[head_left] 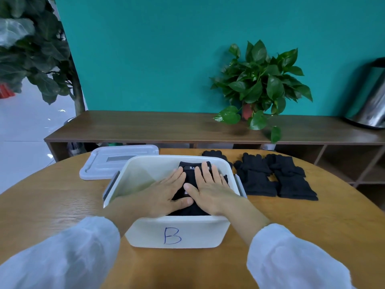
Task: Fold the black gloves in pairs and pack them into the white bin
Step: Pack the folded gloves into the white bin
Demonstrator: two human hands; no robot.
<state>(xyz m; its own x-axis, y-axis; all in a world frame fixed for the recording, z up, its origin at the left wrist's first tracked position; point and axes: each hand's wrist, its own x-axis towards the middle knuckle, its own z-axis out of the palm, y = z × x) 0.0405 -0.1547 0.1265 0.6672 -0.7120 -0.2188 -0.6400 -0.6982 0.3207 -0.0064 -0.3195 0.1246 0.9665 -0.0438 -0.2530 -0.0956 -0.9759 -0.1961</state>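
A white bin (177, 232) marked with a blue "B" stands on the round wooden table in front of me. Folded black gloves (190, 178) lie inside it, on the right side. My left hand (164, 195) and my right hand (210, 188) lie flat on top of them with straight fingers, pressing down side by side. More black gloves (275, 178) lie in loose pairs on the table just right of the bin, and another glove (214, 153) shows behind the bin's far right corner.
The bin's translucent lid (100, 163) lies on the table behind and left of the bin. A low wooden shelf (145, 130) runs behind the table, holding a potted plant (260, 86) and a steel kettle (373, 101) at far right.
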